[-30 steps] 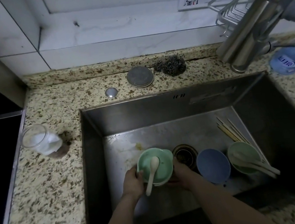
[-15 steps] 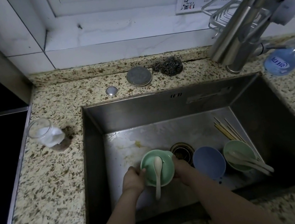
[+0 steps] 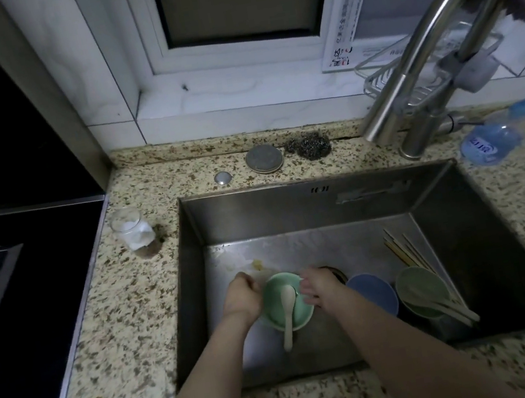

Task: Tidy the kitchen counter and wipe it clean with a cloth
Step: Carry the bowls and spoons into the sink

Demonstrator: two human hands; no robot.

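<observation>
Two hands down in the sink (image 3: 198,279), one on each side of a pale green bowl (image 3: 285,301) near the front edge, just left of the drain. Left hand (image 3: 241,298) curled against the bowl's left rim; right hand (image 3: 319,288) with fingers spread on the right rim. Hard to tell whether lifting or only steadying. Inside the bowl, a white spoon (image 3: 287,316), handle poking over the near rim and free to slide out at a tilt.

Probably glazed ceramic: stiff, fairly light, breakable against steel, and likely slick if wet. Best taken as now, by opposite rims, or with a thumb over the rim and fingers under the foot, kept level so the spoon stays put.

Further right in the sink: a blue bowl (image 3: 372,293), another green bowl (image 3: 422,290) holding spoons, and chopsticks (image 3: 403,250). On the bench (image 3: 129,325) by the sink's back-left corner, a glass jar (image 3: 132,227); along the back edge, a steel scourer (image 3: 309,145).
</observation>
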